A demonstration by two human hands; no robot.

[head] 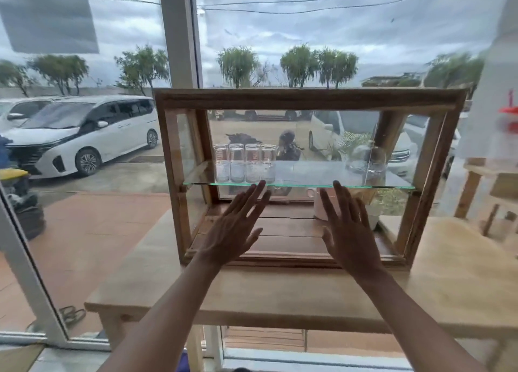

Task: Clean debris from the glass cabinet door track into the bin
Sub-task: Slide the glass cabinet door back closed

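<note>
A wooden cabinet (305, 98) with glass panes stands on a pale wooden table (280, 293) in front of a large window. Its door track (291, 259) runs along the bottom front edge. My left hand (234, 228) and my right hand (350, 231) are both raised flat in front of the cabinet's lower half, fingers spread, palms toward the glass, holding nothing. Whether they touch a pane I cannot tell. No bin shows in this view.
A glass shelf (308, 186) inside carries several upturned drinking glasses (244, 162) on the left and a glass jar (370, 161) on the right. A white mug (319, 206) stands below. Wooden furniture (482, 192) is at the right; parked cars outside.
</note>
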